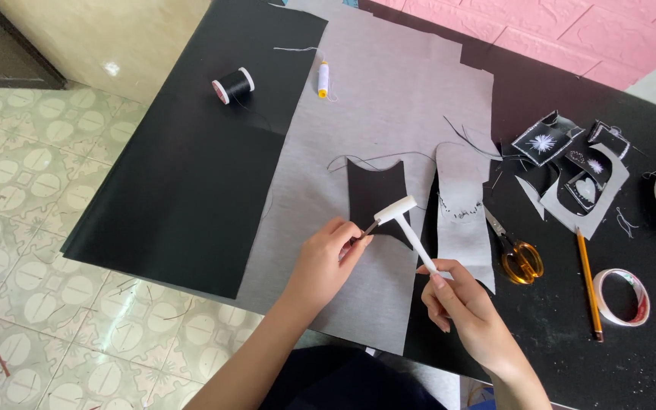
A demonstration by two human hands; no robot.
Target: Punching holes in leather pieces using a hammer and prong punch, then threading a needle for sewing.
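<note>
Gripping white hammer point(405, 222), right hand point(461, 300); left hand point(328, 258) pinching small tool point(368, 228); hands apart.

Scissors point(516, 254) lie between fabric strip point(462, 216) and pencil point(589, 282)

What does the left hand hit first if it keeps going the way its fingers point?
The left hand points up and right, pinching a small dark tool. Its tip sits next to the white hammer head, so it would probably meet that first, with the black fabric piece beyond; depth is unclear.
</note>
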